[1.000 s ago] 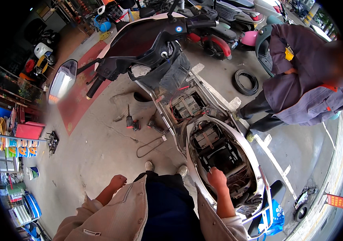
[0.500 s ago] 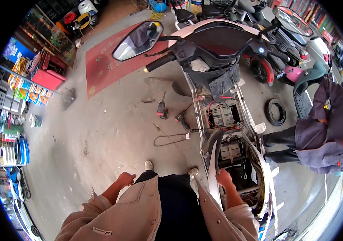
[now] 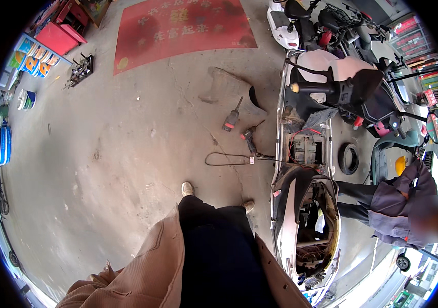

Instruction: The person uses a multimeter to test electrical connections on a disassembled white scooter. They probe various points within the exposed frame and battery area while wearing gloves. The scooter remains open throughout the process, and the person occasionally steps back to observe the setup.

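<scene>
Neither of my hands shows; only the tan jacket sleeve (image 3: 93, 285) on my left side is in view at the lower edge. Just to my right stands a partly stripped electric scooter (image 3: 288, 228) with its under-seat opening (image 3: 314, 236) uncovered. Ahead of that opening lies the exposed battery bay (image 3: 305, 149), with red wires near it. The scooter's handlebar grip (image 3: 309, 88) points left at the front. On the floor left of the frame rest a cordless drill (image 3: 250, 139) and a second red-and-black power tool (image 3: 231, 122).
A dark cable (image 3: 219, 164) loops near the drill, and a grey curved panel (image 3: 229, 87) lies beyond. Past the scooter are a tyre (image 3: 349, 158) and a person (image 3: 393, 208) standing. A red mat (image 3: 142, 31) covers the far floor; a white bucket (image 3: 26, 99) stands left.
Both hands have gone out of view; my right one was at the scooter's rear side panel. The handlebar has swung to the right. My view has tilted lower, and the other person's arms have shifted.
</scene>
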`<state>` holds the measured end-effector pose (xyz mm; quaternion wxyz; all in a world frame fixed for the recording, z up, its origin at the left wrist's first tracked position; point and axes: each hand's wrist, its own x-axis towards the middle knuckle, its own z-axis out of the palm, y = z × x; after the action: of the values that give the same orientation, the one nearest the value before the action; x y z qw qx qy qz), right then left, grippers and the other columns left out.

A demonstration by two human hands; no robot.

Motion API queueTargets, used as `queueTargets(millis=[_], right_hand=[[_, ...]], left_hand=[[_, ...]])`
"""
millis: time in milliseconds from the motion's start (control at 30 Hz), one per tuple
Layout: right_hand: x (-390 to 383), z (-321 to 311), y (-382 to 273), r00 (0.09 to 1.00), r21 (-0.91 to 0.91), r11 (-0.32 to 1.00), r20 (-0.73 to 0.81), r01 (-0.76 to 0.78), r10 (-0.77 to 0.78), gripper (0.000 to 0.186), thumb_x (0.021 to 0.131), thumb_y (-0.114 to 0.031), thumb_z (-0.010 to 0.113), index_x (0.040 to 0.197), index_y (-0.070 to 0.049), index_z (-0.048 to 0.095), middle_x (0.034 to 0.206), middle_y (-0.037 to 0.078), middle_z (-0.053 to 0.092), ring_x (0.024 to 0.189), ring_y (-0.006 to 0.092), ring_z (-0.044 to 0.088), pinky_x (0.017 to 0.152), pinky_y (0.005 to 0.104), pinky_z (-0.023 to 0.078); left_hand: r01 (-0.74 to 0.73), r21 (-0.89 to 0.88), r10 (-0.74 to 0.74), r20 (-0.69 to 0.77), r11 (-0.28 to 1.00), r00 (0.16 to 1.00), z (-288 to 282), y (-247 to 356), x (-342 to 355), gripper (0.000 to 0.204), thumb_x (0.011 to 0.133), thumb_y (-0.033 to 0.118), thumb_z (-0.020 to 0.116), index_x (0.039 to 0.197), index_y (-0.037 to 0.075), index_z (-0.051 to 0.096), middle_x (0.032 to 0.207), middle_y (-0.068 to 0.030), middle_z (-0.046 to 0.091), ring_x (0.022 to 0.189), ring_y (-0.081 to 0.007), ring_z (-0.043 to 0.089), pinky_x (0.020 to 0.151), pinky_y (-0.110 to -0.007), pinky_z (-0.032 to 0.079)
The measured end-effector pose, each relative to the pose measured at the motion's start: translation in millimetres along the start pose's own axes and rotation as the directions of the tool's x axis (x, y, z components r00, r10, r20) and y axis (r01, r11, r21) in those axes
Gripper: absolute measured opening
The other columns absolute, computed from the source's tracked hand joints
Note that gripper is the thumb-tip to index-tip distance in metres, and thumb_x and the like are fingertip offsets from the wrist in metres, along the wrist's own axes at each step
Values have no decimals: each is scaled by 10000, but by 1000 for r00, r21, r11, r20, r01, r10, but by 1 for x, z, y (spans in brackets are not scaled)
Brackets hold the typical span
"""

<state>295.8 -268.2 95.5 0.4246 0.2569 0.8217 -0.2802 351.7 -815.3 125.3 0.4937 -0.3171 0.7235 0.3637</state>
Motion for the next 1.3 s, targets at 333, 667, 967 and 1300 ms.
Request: queueTargets(millis=[333,667,967,1300], right_hand=[[5,-35,-135,965,-89,995,-261,-37,12,218,835,-221,463,814,-14,528,807,208,622,795,403,605,643,461,491],[101,-23,-370,955,61,958,-123,279,-270,417,888,-374,408,863,-16,621,932,235,615,922,427,568,831,476,448],[303,-81,-425,903,-602,674,311,427,-295,185,777,-126,533,682,-86,687,648,119,654,573,250,653,499,351,512],[437,-134,-543,764,-359,675,285,645,-578,163,823,-198,505,742,-77,578,555,78,538,421,223,514,354,363,385]], left_hand=[[-70,-524,-25,-173,849,985,-111,70,92,274,898,285,454,820,56,581,506,-50,448,454,-167,439,451,-332,362],[-93,-636,7,-137,766,991,-239,212,76,245,882,291,515,762,80,483,452,40,281,355,-68,247,345,-237,176],[-134,-489,-137,-479,862,867,-411,242,34,136,802,158,528,782,27,560,542,-60,489,401,-133,448,353,-264,360],[-838,-68,277,-927,541,254,-585,491,-114,201,914,173,483,963,5,581,726,-48,566,667,-114,524,614,-262,426]])
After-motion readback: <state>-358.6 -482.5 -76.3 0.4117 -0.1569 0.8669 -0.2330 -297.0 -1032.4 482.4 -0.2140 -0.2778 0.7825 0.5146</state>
